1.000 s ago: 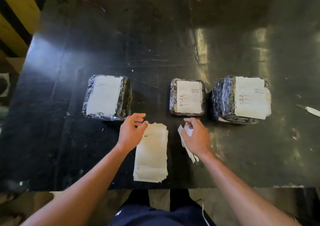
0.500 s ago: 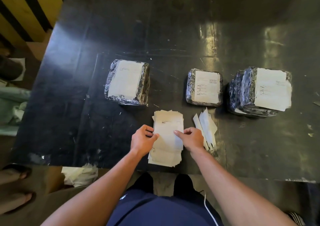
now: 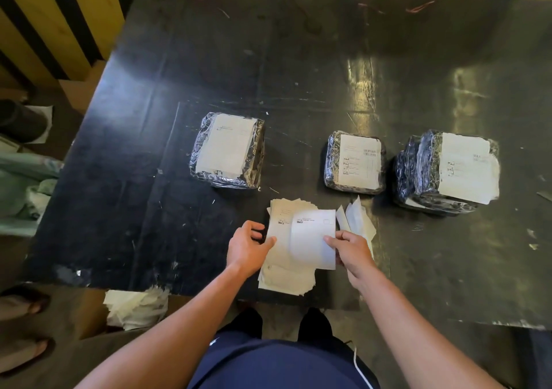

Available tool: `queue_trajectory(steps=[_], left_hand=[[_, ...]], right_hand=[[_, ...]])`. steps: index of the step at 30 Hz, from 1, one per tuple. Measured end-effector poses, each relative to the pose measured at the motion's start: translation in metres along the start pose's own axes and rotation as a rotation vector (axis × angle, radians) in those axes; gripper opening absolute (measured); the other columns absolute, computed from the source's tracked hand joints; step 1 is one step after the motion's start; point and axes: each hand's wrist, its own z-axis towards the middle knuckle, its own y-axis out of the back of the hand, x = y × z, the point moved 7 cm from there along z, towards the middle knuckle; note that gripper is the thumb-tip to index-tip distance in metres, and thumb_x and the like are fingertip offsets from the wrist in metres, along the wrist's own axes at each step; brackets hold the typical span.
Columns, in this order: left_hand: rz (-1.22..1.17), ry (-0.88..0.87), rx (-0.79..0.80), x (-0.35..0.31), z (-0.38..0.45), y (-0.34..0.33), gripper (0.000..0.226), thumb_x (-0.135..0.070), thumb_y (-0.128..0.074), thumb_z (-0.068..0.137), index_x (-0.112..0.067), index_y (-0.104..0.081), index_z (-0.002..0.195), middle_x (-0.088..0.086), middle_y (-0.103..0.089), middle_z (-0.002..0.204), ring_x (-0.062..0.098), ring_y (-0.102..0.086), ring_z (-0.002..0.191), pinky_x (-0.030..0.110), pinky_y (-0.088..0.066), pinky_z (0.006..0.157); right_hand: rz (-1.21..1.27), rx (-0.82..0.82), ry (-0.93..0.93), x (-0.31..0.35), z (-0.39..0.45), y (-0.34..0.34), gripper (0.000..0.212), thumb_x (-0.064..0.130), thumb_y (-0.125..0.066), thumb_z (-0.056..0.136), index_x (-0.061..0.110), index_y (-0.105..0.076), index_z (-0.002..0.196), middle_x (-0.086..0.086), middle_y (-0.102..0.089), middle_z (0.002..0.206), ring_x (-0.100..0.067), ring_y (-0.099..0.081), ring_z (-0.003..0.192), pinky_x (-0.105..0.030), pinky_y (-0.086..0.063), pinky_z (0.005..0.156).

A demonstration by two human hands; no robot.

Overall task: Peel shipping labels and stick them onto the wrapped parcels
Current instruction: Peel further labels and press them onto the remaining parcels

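the stack of labels [image 3: 286,272] lies at the near edge of the black table [image 3: 298,60], and everything else is placed from it. the right hand [image 3: 354,252] pinches the right edge of one label sheet [image 3: 313,239] between thumb and fingers, held just above the stack. the left hand [image 3: 246,248] rests on the stack's left side, thumb on top, fingers curled at its edge. the sheet bears a small dark mark and a line of print near its top, too small to read. just right of the stack lie peeled backing strips [image 3: 357,220]. beyond the stack sit three wrapped parcels, each already labelled: left parcel [image 3: 228,149], middle parcel [image 3: 355,161], right parcel [image 3: 448,170]; their print is blurred, with a barcode-like block on the middle one. beyond the parcels the table is bare up to its far edge.
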Motion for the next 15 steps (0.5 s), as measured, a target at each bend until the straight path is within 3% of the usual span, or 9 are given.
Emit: queue_trajectory(steps=[3,5,9,13,15], left_hand=[[-0.068,-0.065,-0.055,-0.015,-0.01,0.013,0.036,-0.042,-0.075,0.094,-0.025,-0.065,0.124,-0.006,-0.068,0.113,0.008,-0.067,0.095,0.024,-0.057,0.08],[-0.151,-0.102,0.016,-0.028,-0.018,0.015,0.031,-0.045,-0.071,0.096,-0.025,-0.068,0.121,-0.008,-0.071,0.111,0.007,-0.067,0.096,0.018,-0.051,0.072],[-0.321,-0.184,0.231,-0.065,-0.044,0.019,0.055,-0.065,-0.06,0.088,-0.025,-0.068,0.125,-0.007,-0.074,0.12,0.013,-0.07,0.112,0.034,-0.056,0.095],[-0.445,-0.267,0.232,-0.095,-0.058,0.039,0.028,-0.042,-0.066,0.098,-0.023,-0.072,0.117,-0.01,-0.078,0.115,0.013,-0.073,0.111,0.036,-0.061,0.093],[-0.47,-0.295,0.196,-0.103,-0.062,0.051,0.02,-0.033,-0.066,0.1,-0.023,-0.072,0.117,-0.01,-0.077,0.116,0.012,-0.072,0.112,0.037,-0.062,0.094]], right_hand=[[0.056,0.037,0.097,0.023,-0.017,0.009,0.008,0.018,-0.072,0.097,0.012,-0.076,0.096,-0.005,-0.073,0.117,-0.029,-0.064,0.113,-0.04,-0.056,0.093],[0.087,0.075,0.157,0.039,-0.033,0.01,0.007,0.018,-0.073,0.097,0.013,-0.076,0.095,-0.005,-0.075,0.115,-0.028,-0.064,0.112,-0.038,-0.053,0.089],[0.129,0.157,0.243,0.065,-0.064,0.002,0.004,0.017,-0.076,0.094,0.013,-0.078,0.093,-0.003,-0.078,0.11,-0.029,-0.066,0.113,-0.045,-0.055,0.098],[0.111,0.217,0.339,0.089,-0.091,-0.008,0.007,0.018,-0.077,0.094,0.011,-0.077,0.094,-0.004,-0.076,0.109,-0.026,-0.066,0.112,-0.035,-0.055,0.087],[0.117,0.265,0.385,0.101,-0.101,-0.01,0.013,0.024,-0.08,0.091,0.012,-0.077,0.094,-0.006,-0.076,0.11,-0.028,-0.066,0.114,-0.038,-0.056,0.09]])
